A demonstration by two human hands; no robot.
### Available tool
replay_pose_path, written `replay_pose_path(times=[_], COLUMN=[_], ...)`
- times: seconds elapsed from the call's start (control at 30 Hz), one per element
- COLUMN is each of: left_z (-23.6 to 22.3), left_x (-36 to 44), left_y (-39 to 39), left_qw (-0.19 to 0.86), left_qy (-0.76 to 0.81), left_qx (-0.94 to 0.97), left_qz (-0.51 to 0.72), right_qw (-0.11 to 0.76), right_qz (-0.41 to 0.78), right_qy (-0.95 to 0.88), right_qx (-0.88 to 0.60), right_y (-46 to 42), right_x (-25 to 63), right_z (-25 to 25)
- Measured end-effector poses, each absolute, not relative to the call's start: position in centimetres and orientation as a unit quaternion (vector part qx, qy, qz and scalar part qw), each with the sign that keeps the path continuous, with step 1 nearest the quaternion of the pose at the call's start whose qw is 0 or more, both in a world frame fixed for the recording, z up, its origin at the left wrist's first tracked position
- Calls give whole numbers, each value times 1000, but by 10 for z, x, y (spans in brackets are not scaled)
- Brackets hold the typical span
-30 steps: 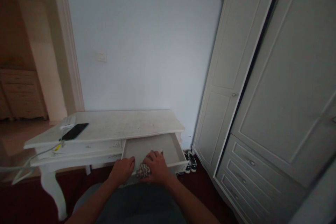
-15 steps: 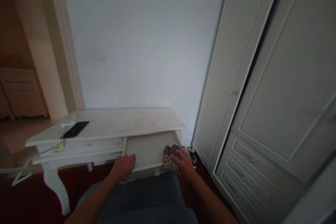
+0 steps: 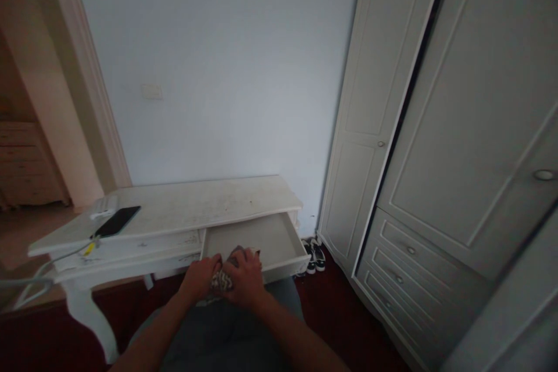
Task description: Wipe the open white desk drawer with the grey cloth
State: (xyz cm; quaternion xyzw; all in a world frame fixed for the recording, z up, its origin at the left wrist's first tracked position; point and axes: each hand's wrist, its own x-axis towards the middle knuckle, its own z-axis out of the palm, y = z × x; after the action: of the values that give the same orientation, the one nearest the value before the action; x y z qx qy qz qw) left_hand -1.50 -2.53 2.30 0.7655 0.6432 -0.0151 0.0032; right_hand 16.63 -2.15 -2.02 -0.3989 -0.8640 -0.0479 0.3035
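Phone (image 3: 117, 222) on table (image 3: 209, 200), left of open drawer (image 3: 274, 238); shoes (image 3: 314, 257) right.

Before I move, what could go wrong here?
The left hand and right hand, the latter holding a patterned cloth, are at the front of the open drawer; pressing down hard might strain it. The phone lies near the front edge of the table, with a cable at its end; a snag could pull it off.
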Motion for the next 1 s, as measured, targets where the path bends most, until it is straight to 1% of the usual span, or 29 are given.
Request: replay_pose_path(times=[0.1, 0.23, 0.33, 0.43, 0.57, 0.63, 0.73, 0.83, 1.0], left_z=[22, 19, 18, 19, 21, 21, 21, 21, 20], left_x=[-15, -14, -14, -14, -13, -13, -13, -14, -14], left_y=[-24, -22, -22, -23, -23, -23, -23, -23, -24], left_qw=[1, -7, -8, -7, -4, -3, -1, 1, -4], left_qy=[642, 644, 644, 647, 653, 654, 653, 651, 651], left_qx=[767, 765, 765, 762, 757, 757, 757, 759, 759], left_qz=[-21, -23, -20, -15, -16, -18, -19, -20, -18], right_qw=[286, 251, 259, 291, 354, 379, 368, 351, 367], right_qz=[-39, -58, -92, -106, -93, -63, 7, 40, 107], right_qy=[-877, -869, -842, -809, -742, -686, -611, -600, -540], right_qx=[-384, -421, -465, -500, -562, -618, -701, -718, -750], right_y=[-20, -13, -9, -6, 4, 15, 38, 72, 124], right_x=[182, 260, 322, 356, 356, 348, 334, 320, 317], right_z=[-13, -7, -6, -8, -7, 0, 15, 29, 40])
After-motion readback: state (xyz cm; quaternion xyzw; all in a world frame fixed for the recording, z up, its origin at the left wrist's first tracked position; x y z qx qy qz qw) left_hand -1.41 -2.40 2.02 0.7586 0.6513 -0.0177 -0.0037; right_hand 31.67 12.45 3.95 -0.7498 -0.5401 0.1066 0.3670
